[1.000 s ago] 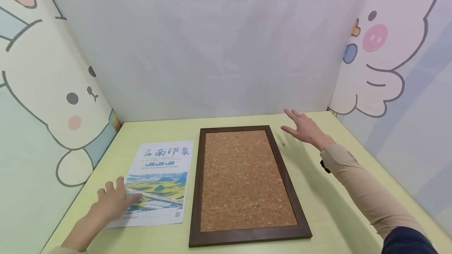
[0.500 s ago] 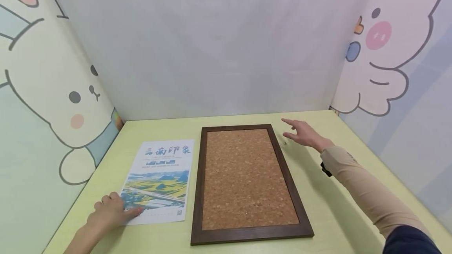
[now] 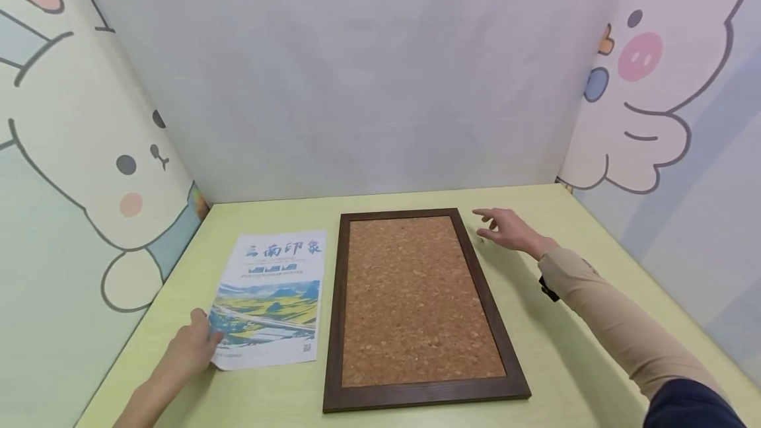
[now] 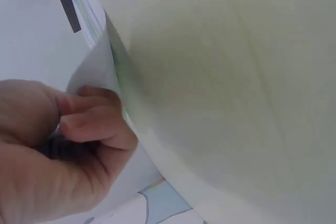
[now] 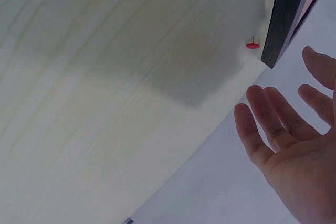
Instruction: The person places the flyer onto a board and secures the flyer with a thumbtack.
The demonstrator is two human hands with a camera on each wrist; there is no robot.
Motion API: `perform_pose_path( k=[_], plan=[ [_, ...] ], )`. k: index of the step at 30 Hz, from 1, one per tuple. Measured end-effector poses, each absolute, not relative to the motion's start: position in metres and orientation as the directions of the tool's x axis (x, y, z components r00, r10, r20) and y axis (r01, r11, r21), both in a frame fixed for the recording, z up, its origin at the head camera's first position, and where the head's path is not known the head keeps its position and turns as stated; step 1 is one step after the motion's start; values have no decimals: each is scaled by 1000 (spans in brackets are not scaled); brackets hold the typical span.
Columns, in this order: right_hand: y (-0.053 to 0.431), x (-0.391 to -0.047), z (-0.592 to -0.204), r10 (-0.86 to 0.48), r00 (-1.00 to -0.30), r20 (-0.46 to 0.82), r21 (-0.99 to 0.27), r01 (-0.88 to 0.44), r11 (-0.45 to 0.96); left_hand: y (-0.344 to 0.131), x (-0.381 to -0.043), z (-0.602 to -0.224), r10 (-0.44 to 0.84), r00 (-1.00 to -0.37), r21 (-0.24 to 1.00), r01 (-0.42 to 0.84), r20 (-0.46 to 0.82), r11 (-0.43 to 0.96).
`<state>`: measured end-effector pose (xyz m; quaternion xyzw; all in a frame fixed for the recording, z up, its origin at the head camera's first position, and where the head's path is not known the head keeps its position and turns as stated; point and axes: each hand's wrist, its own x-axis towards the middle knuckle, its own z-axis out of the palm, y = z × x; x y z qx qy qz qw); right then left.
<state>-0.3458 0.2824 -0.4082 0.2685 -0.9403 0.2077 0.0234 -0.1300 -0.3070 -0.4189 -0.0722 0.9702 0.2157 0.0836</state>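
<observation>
1. Closest on my feed, a beige sleeve with a navy upper part [image 3: 618, 335] crosses the pale yellow-green wood-grain table [image 3: 267, 403]. It passes outside the board, which I think is why it hides none of the cork.
2. The rectangular cork board with a dark brown wooden frame [image 3: 422, 302] lies flat between the hands, long sides running away from me. That central spot, I judge, puts it within reach of both.
3. The left hand [image 3: 189, 347] pinches the lower left edge of the sheet, thumb toward the print, fingers curled. I read this edge hold as a way to grip thin paper while covering little of the picture. The fingers behind it I can't make out from the head view.
4. The white paper poster with blue lettering and a yellow-green landscape [image 3: 270, 296] sits just left of the board, apart from it. Its held corner bends up off the table; whether the rest touches down I can't tell.
5. The red round-headed thumbtack [image 5: 253, 45] rests on the table just beside the frame's far right corner, its pin apparently pointing up off the head, probably put there to be handy.
6. The right hand [image 3: 508, 228] hovers near that corner, fingers spread apart and lightly bent, holding nothing.
7. Farthest off, the light grey upright panel [image 3: 357, 84] closes the table's back edge, likely as a plain backdrop.
</observation>
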Motion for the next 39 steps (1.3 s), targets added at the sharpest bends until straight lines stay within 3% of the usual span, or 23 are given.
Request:
perform_pose_path(
  k=[5,10,15,27,39],
  plan=[
    [284,-345,-408,-492,-854,168,-371,-518,771,-306,-131,-405,-137,-982,539,-185,-128,821],
    [286,-346,-409,-490,-853,182,-377,-521,766,-295,-132,-390,-201,-970,756,-234,-137,611],
    [286,-347,-411,-491,-850,192,-394,-525,754,-271,-136,-384,-202,-972,889,-193,-117,414],
    [289,-353,-428,-465,-876,130,-438,-471,766,-179,-146,-391,-74,-984,971,-173,-163,167],
    [290,-356,-436,-422,-904,70,-511,-396,763,-116,-138,-408,137,-966,973,-207,-220,104]
  ],
)
